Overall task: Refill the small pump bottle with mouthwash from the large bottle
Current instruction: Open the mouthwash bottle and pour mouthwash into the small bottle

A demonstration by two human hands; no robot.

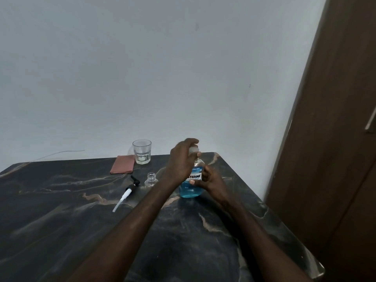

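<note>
So we've got the Listerine bottle [192, 180] upright on the table [61, 220], right hand [213, 183] wrapped round its body, left hand [183, 159] closed on the cap [194, 149]. The open small pump bottle [151, 180] sits just left, nearer our left hand.

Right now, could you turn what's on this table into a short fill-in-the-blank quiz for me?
1. The left hand grips the ____ of the large mouthwash bottle.
2. The right hand holds that bottle's ____.
3. The pump head lies on the ____, out of the small bottle.
4. The mouthwash is ____ in colour.

Missing words: cap; body; table; blue
</note>
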